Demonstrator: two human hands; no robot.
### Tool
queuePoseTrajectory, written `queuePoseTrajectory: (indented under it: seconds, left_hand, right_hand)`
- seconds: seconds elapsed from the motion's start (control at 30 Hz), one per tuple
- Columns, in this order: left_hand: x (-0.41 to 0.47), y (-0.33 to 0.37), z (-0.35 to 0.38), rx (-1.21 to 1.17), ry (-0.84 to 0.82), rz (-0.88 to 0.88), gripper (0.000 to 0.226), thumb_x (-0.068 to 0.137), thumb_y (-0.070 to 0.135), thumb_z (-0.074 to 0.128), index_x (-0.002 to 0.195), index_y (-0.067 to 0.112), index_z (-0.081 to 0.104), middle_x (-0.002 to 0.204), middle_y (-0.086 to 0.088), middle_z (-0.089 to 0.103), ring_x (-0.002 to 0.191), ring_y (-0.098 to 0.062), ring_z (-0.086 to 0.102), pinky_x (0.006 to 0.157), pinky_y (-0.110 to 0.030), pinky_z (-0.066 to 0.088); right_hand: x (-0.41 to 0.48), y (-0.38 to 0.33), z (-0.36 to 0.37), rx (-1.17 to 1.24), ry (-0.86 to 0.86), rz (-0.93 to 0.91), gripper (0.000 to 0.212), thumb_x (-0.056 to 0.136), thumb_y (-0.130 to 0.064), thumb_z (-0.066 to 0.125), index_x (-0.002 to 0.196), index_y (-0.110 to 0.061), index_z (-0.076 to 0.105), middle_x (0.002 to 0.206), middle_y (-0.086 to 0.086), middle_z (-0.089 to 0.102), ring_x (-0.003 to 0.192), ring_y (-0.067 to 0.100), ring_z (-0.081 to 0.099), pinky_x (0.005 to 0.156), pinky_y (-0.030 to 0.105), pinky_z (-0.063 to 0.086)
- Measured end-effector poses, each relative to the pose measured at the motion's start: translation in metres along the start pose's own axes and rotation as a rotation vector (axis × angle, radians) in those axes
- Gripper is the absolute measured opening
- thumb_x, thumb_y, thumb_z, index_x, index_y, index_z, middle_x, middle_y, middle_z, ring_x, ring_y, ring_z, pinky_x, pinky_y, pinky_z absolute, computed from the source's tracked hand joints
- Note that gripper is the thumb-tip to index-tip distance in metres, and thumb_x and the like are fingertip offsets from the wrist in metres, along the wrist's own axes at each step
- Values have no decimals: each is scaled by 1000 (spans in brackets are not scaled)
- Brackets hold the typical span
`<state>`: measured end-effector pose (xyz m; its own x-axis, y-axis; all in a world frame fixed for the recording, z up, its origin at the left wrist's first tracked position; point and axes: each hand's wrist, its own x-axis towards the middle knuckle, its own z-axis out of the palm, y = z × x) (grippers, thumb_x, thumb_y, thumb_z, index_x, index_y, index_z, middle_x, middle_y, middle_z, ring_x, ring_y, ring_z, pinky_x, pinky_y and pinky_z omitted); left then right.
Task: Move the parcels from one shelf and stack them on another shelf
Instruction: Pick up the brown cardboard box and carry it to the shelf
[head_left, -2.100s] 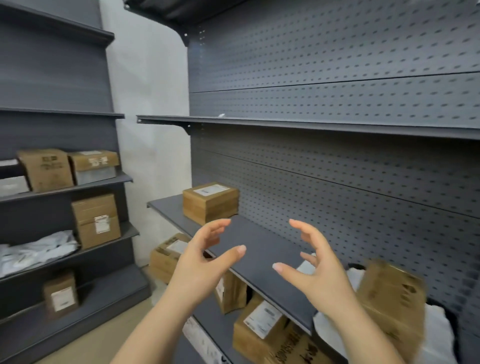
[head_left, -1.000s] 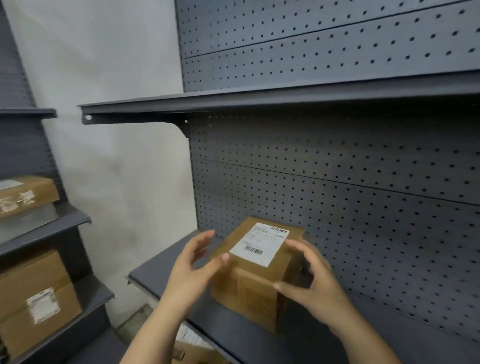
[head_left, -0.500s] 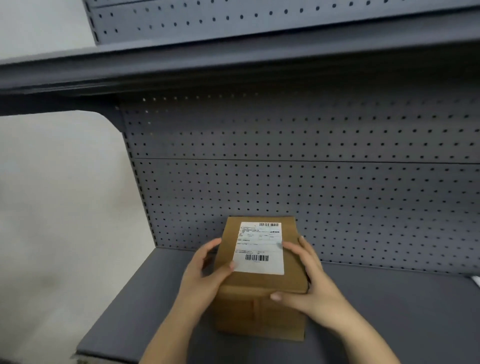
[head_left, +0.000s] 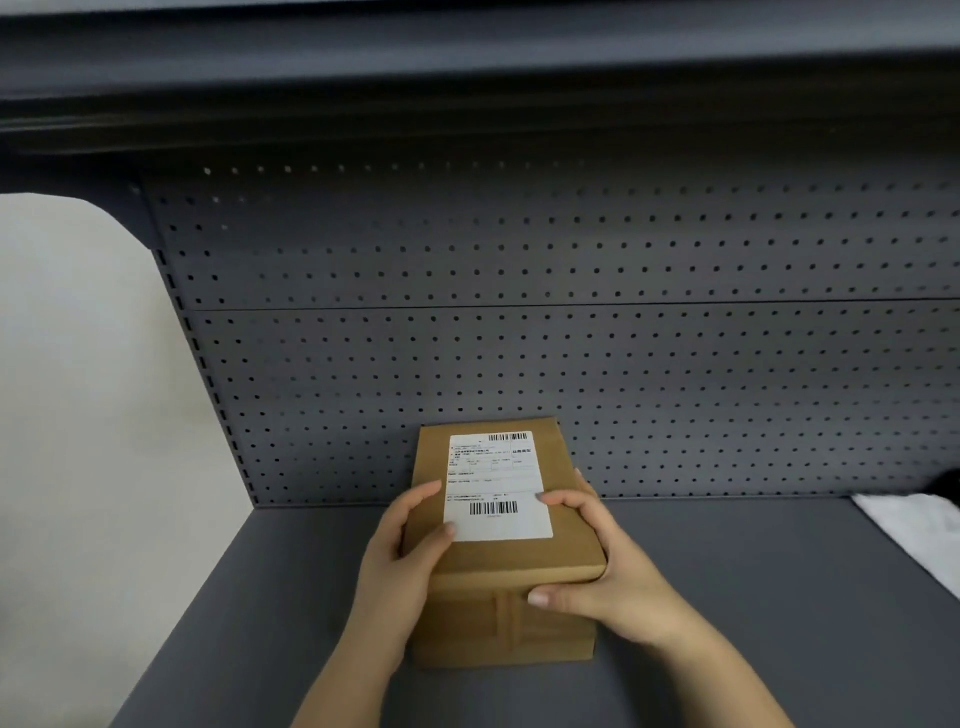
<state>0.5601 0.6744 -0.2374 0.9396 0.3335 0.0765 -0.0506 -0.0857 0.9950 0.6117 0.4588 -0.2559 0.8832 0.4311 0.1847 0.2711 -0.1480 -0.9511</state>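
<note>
A brown cardboard parcel (head_left: 501, 571) with a white shipping label on top stands on the dark grey shelf (head_left: 249, 613), close to the perforated back panel. My left hand (head_left: 402, 561) grips its left side, thumb lying across the top edge near the label. My right hand (head_left: 597, 566) grips the right front corner, fingers curled over the top and thumb pressed on the front face. The parcel's underside and back are hidden.
Another grey shelf (head_left: 467, 78) overhangs close above. A white plastic-wrapped package (head_left: 914, 535) lies at the right edge of the shelf. A pale wall (head_left: 78, 415) is to the left, past the shelf's end.
Both hands reached forward from open in the air and closed round the parcel. The view came closer and squared up to the shelf; the parcel looks the same place.
</note>
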Motion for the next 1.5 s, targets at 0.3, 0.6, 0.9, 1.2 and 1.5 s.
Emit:
queuePoseTrajectory:
  seconds: [0.3, 0.6, 0.9, 1.2, 1.5]
  left_hand:
    - [-17, 37, 33, -71, -56, 43, 39, 85, 17, 68, 106, 50, 65, 121, 23, 57, 115, -9, 52, 92, -35, 44]
    - [-53, 86, 125, -171, -223, 76, 37, 86, 11, 66, 105, 42, 69, 114, 13, 67, 102, -14, 64, 76, -31, 49]
    - [-125, 123, 277, -225, -444, 81, 36, 87, 11, 65, 103, 42, 70, 113, 13, 69, 101, -16, 66, 77, -33, 50]
    - [-228, 155, 449, -268, -592, 59, 30, 88, 13, 64, 101, 38, 71, 108, 10, 71, 97, -17, 66, 74, -34, 48]
    - [-315, 173, 599, -264, -752, 34, 31, 87, 14, 65, 100, 42, 70, 110, 10, 66, 99, -19, 63, 79, -41, 54]
  right_hand:
    - [-34, -39, -36, -7, 97, -27, 79, 53, -29, 93, 120, -46, 58, 160, -16, 18, 147, -8, 11, 121, 34, 25]
    - [-112, -61, -122, -32, 326, -77, 85, 51, -40, 93, 127, -44, 55, 153, -18, 36, 149, 11, 25, 118, 49, 32]
    - [-238, -74, -246, -116, 579, -57, 86, 51, -49, 93, 128, -44, 54, 150, -12, 44, 146, 19, 32, 112, 55, 37]
    - [-384, -83, -387, -232, 738, -9, 81, 53, -46, 91, 126, -47, 55, 148, -28, 38, 147, 1, 24, 117, 50, 33]
    - [-507, -83, -500, -271, 868, 46, 80, 56, -44, 91, 127, -46, 54, 146, -19, 45, 145, 20, 34, 111, 55, 39]
